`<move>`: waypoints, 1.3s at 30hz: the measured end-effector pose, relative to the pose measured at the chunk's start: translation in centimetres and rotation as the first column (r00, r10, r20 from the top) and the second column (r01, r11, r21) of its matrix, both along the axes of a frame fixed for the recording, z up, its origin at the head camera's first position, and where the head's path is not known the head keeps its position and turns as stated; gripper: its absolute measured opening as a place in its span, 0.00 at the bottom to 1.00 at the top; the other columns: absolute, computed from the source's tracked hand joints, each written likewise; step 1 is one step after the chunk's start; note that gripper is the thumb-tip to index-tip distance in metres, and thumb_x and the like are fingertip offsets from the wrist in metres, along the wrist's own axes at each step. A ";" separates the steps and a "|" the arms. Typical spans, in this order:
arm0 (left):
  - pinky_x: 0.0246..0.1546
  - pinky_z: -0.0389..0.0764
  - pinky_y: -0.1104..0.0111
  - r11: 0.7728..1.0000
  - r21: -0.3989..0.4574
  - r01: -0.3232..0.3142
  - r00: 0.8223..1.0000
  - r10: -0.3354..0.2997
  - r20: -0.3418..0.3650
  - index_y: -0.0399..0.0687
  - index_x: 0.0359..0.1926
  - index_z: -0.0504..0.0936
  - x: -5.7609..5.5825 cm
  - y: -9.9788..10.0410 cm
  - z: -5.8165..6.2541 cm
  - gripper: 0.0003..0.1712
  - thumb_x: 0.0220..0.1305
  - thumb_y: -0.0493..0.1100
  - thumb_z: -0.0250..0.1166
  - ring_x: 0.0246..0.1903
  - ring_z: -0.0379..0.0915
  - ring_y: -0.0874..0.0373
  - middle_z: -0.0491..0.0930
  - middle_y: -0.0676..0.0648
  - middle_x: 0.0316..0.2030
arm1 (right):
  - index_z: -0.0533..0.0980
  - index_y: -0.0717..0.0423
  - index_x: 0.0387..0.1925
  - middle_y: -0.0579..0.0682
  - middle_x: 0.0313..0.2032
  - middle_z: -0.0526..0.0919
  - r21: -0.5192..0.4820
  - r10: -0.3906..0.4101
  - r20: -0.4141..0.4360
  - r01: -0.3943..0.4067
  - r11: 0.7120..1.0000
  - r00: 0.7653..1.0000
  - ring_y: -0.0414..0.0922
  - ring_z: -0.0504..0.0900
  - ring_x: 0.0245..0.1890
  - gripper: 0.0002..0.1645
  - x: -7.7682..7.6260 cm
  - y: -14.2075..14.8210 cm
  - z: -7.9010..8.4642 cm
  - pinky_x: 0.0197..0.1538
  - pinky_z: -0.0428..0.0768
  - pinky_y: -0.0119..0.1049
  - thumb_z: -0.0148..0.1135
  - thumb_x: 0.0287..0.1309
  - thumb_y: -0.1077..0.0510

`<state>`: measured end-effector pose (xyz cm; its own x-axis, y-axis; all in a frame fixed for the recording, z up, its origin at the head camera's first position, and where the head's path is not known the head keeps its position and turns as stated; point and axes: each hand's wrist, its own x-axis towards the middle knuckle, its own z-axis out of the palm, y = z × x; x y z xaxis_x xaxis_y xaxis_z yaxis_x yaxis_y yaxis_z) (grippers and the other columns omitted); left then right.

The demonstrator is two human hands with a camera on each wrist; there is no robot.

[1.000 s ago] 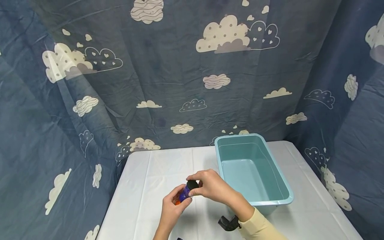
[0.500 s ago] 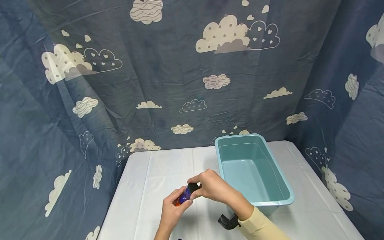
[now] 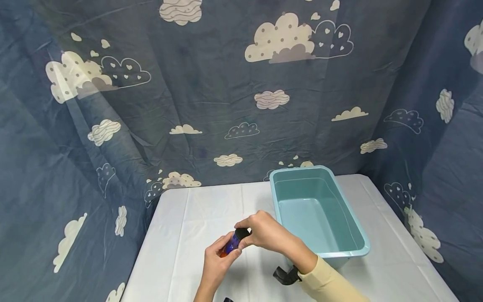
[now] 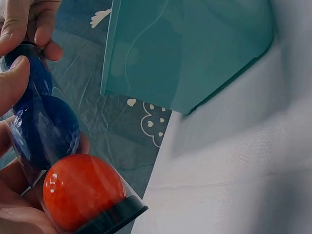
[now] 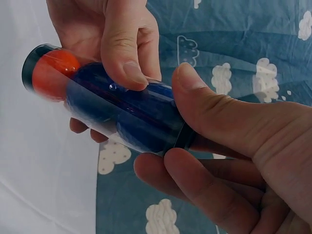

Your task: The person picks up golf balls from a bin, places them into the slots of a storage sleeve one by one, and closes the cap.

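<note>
Above the table, both hands hold a clear plastic tube (image 5: 122, 105) with a dark cap at each end. Inside it are an orange ball (image 4: 80, 187) and blue balls (image 4: 46, 129). My left hand (image 3: 216, 265) grips the tube round its middle, thumb along the side. With thumb and fingers, my right hand (image 3: 266, 234) pinches the capped end beside the blue balls; that dark cap (image 5: 184, 137) is partly hidden by the fingers. The other cap (image 4: 114, 214), by the orange ball, is in plain sight. The tube lies tilted in the head view.
A light teal plastic tub (image 3: 360, 253) stands on the white-covered table (image 3: 203, 209), just right of the hands. Dark blue cloth with a cloud print (image 3: 211, 105) hangs behind and at both sides. A black wrist mount (image 3: 285, 276) sits under the right forearm.
Both hands keep their hold on the tube with hardly any movement. The head view has tilted slightly, so the backdrop and tub appear a little higher.
</note>
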<state>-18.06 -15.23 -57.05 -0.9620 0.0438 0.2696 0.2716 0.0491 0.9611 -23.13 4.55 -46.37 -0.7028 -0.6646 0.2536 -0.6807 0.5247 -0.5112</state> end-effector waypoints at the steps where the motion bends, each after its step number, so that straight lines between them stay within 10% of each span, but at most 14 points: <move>1: 0.46 0.83 0.66 1.000 0.001 0.001 1.000 -0.001 -0.003 0.50 0.57 0.85 0.0 0.0 0.0 0.26 0.55 0.39 0.78 0.46 0.82 0.51 0.84 0.48 0.46 | 0.86 0.54 0.48 0.43 0.43 0.88 0.005 0.001 -0.005 -0.001 1.000 1.000 0.36 0.85 0.38 0.30 0.0 0.0 0.1 0.34 0.77 0.24 0.81 0.41 0.45; 10: 0.56 0.77 0.64 0.999 -0.051 0.012 1.000 -0.011 0.018 0.52 0.57 0.82 -0.9 0.4 1.2 0.26 0.57 0.39 0.77 0.53 0.79 0.53 0.83 0.48 0.51 | 0.85 0.53 0.50 0.43 0.41 0.89 0.007 -0.007 -0.053 0.008 1.000 0.999 0.33 0.82 0.32 0.28 -0.2 0.2 1.4 0.32 0.77 0.25 0.81 0.47 0.47; 24: 0.59 0.75 0.57 0.987 -0.154 -0.049 0.993 0.032 -0.113 0.56 0.63 0.76 -2.6 1.1 3.3 0.31 0.60 0.37 0.74 0.56 0.76 0.56 0.79 0.52 0.55 | 0.75 0.34 0.64 0.36 0.54 0.81 -0.087 -0.182 -0.151 0.171 0.982 0.972 0.37 0.81 0.52 0.33 0.2 3.1 2.9 0.48 0.81 0.42 0.67 0.58 0.33; 39: 0.53 0.77 0.43 0.951 -0.233 -0.204 0.978 0.209 -0.001 0.54 0.59 0.78 -5.0 -0.3 -1.3 0.30 0.56 0.37 0.76 0.56 0.77 0.43 0.82 0.46 0.52 | 0.76 0.41 0.64 0.45 0.57 0.80 0.015 -0.308 -0.097 0.311 0.950 0.946 0.46 0.82 0.53 0.33 -0.3 6.1 0.6 0.48 0.81 0.48 0.72 0.59 0.42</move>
